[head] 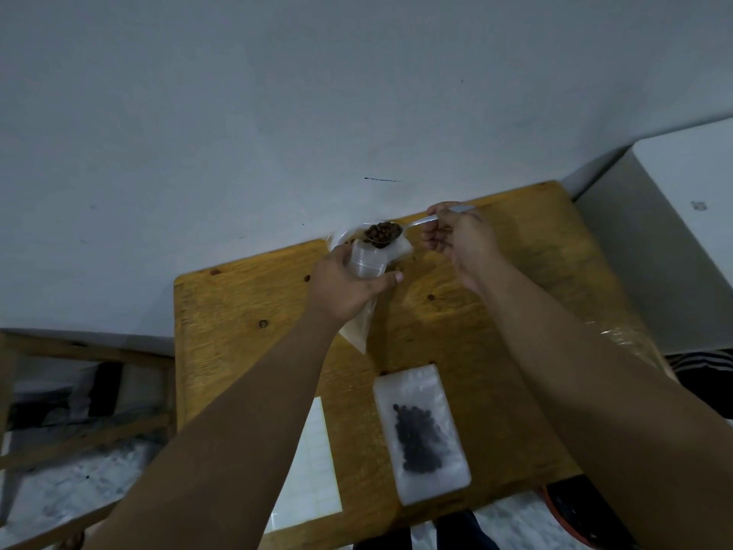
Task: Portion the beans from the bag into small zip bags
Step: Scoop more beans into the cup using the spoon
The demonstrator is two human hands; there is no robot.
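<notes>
Two hands: left hand [349, 289] grips zip bag [367, 264], right hand [456, 238] holds spoon [422, 221] of beans [381, 232] above.

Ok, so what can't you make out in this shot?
Head view:
- Big bag: mostly hidden behind the spoon and the small zip bag in the left hand.
- White sheet: print too faint, partly under the left forearm.
- White box: cut off by the right edge.
</notes>
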